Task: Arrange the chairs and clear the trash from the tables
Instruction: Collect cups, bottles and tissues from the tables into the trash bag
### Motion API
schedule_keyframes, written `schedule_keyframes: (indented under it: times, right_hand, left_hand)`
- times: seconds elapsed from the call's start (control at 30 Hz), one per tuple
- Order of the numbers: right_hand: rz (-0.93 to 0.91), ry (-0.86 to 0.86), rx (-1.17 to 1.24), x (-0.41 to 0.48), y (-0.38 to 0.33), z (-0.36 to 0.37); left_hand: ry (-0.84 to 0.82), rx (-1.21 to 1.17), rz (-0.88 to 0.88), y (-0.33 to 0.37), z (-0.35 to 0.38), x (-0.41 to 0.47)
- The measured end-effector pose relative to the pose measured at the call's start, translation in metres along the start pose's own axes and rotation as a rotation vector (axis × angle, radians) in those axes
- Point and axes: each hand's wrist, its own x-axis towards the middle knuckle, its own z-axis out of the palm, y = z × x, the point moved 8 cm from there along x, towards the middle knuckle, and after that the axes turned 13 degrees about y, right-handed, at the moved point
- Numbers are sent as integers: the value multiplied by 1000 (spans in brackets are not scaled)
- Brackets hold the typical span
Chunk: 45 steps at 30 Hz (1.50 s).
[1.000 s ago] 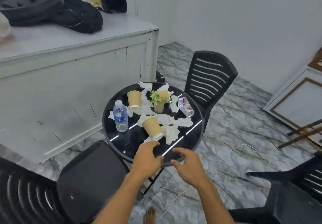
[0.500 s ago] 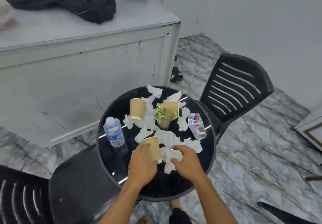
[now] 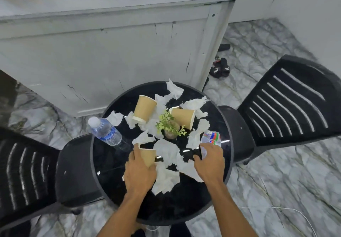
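Observation:
A round black table [image 3: 114,187] carries torn white tissues [image 3: 166,177], three tan paper cups, a water bottle [image 3: 107,133], a crushed can [image 3: 211,138] and a small potted plant [image 3: 169,128]. My left hand [image 3: 140,172] is closed around the nearest paper cup [image 3: 147,156], held upright. My right hand [image 3: 210,161] grips the near end of the can. One cup [image 3: 144,108] stands upside down at the back, another cup [image 3: 183,117] lies on its side beside the plant. A black chair [image 3: 287,104] stands at the right, another black chair [image 3: 36,172] at the left.
A white counter [image 3: 110,39] runs behind the table, with a black bag on top. Black sandals [image 3: 220,69] lie on the marble floor by its corner. A thin white cable [image 3: 287,212] trails across the floor at the lower right.
I have come closer over the table. My left hand has closed on the nearest cup and stood it up. My right hand moved right from the tissues to the can.

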Motion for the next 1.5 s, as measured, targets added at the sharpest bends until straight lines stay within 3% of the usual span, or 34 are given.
schedule_keyframes:
  times: [0.17,0.57,0.77,1.17,1.5]
  right_hand:
    - [30,-24,-221,16,28,7]
    - [-32,50,75,-28,8,-9]
    - [-270,-71,116,-104,-40,7]
    - [-727,-387,264,-322,-241,80]
    - [-1087,-682,371,-541,-400,146]
  left_hand:
    - [37,-10,-35,4,-3,-4]
    - [101,-90,-50,-1,-28,-15]
    - [143,-144,-66,-44,-59,-32]
    - [418,-232,-285,-279,-221,-103]
    - [737,-241,-644,-488,-351,-173]
